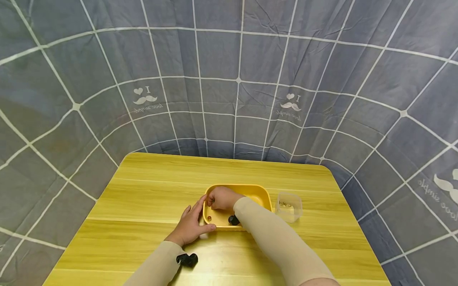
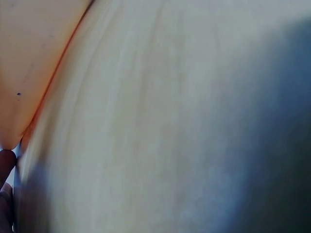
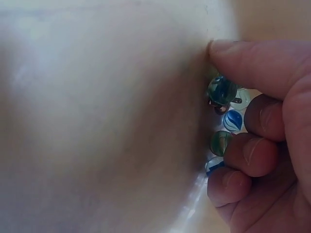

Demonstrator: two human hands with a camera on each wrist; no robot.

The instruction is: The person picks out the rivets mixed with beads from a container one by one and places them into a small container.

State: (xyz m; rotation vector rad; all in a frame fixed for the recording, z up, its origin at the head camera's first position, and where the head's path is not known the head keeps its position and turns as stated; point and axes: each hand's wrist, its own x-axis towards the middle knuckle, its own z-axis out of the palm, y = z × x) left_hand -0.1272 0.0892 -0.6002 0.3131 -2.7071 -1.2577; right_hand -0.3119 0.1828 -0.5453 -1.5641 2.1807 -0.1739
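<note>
A yellow tray (image 1: 255, 194) sits on the table, with a small brown marble (image 1: 209, 218) in its near left corner. My right hand (image 1: 223, 198) reaches into the tray's left end, fingers curled down. In the right wrist view, several glass marbles (image 3: 222, 90), blue, green and copper, lie among its thumb and bent fingers. How firmly the fingers grip them is partly hidden. Against the tray's left and front outer sides rests my left hand (image 1: 191, 227), fingers extended and thumb along the front. The left wrist view catches the tray's orange-looking wall (image 2: 39, 53) and the hand's fingertips (image 2: 7, 165).
Right of the tray stands a clear plastic box (image 1: 295, 212) with small shiny pieces (image 1: 285, 204) inside. The wooden table (image 1: 143, 198) has rounded far corners. A grey checked cloth (image 1: 218, 95) hangs around its back and sides. Black wrist devices (image 1: 187, 260) sit on the sleeves.
</note>
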